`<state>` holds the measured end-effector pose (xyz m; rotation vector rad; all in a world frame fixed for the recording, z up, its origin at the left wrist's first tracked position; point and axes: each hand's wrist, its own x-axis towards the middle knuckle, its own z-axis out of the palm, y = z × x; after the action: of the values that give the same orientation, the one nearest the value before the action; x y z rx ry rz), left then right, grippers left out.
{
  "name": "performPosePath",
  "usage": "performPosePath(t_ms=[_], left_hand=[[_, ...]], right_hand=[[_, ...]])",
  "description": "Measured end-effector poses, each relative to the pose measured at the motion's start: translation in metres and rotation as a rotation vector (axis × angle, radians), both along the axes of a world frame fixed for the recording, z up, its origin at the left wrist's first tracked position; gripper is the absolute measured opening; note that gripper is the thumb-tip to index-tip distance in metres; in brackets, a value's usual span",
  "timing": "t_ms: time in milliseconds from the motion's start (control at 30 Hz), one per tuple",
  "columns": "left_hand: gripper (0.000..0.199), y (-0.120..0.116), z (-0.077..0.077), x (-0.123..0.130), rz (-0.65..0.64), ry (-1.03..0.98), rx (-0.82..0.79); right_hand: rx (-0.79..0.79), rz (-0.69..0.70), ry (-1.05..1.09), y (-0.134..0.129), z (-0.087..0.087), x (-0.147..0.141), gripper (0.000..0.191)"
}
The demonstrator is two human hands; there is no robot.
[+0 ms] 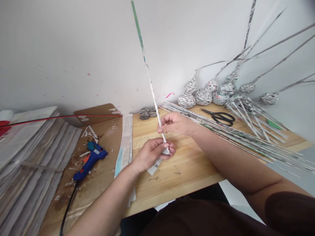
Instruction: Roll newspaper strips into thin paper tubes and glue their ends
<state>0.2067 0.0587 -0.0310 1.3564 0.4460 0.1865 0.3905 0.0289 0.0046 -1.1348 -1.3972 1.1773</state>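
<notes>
A long thin rolled paper tube [150, 82], green at its top end and printed white below, slants up in front of the wall. My left hand [157, 150] is closed around its wider lower end, thumb on top, with a loose paper corner [154, 166] sticking out beneath. Just above, my right hand [171, 123] pinches the tube between thumb and fingers. Both hands are over the wooden table [194, 170].
Left are a blue glue gun [91, 160] on cardboard, stacked newspapers [29, 157] and paper strips [126, 141]. Behind my right arm lie paper tubes [221, 131], black scissors [220, 117] and several woven gourd shapes [186, 100]. A grey crumpled thing [147, 113] sits near the wall.
</notes>
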Motion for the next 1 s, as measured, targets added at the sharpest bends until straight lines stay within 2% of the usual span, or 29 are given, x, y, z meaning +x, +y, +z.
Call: performPosePath(t_ms=[167,367,500,567,800,900,1000], left_hand=[[0.036,0.000,-0.001,-0.001,0.006,-0.004,0.000],[0.036,0.000,0.001,0.000,0.012,-0.008,-0.021],[0.037,0.001,0.001,-0.001,-0.014,-0.017,-0.007],[0.037,0.001,0.001,-0.001,-0.029,-0.015,0.007],[0.036,0.001,0.000,0.001,0.010,0.022,0.065],[0.035,0.001,-0.001,0.002,0.034,0.036,0.064],[0.035,0.002,-0.002,0.002,0.042,0.042,0.059]], right_hand=[[-0.099,0.204,-0.014,-0.001,0.001,0.001,0.023],[-0.061,0.056,-0.029,0.001,-0.004,-0.001,0.022],[-0.085,0.224,0.002,0.000,-0.003,0.003,0.026],[-0.060,0.263,-0.033,0.000,-0.002,0.005,0.028],[0.047,0.119,-0.202,-0.002,0.002,-0.001,0.025],[0.032,0.098,-0.226,-0.003,0.005,-0.002,0.027],[0.009,0.140,-0.201,-0.003,0.007,0.001,0.030]])
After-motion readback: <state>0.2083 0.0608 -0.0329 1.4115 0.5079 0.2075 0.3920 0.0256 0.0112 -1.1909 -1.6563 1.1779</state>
